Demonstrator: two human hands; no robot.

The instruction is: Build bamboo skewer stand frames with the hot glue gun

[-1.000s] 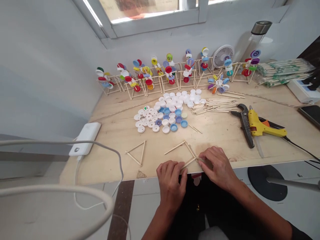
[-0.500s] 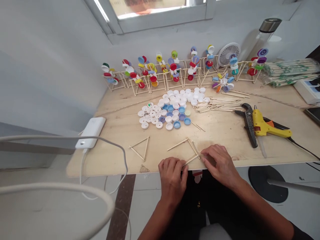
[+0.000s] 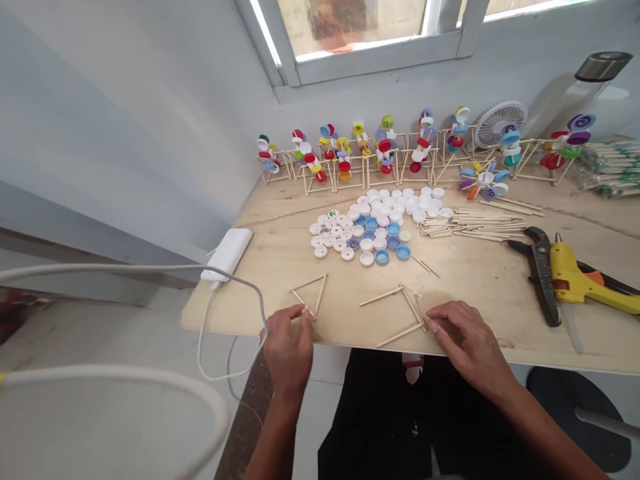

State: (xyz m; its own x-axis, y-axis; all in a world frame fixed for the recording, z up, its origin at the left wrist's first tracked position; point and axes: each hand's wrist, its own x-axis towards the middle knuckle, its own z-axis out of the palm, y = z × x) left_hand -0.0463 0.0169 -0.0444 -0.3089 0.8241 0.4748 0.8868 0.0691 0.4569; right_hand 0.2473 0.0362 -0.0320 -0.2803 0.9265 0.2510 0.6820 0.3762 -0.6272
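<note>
Bringing Fingertips to Two Stick Frames

The left hand (image 3: 289,347), half curled, meets the near corner of the stick triangle (image 3: 321,295); the right hand (image 3: 473,341), loosely bent, meets the open stick frame (image 3: 411,307). Whether either grips is unclear. Bottle caps (image 3: 367,245) lie beyond both; a glue gun (image 3: 575,280) lies right of the right hand.
</note>
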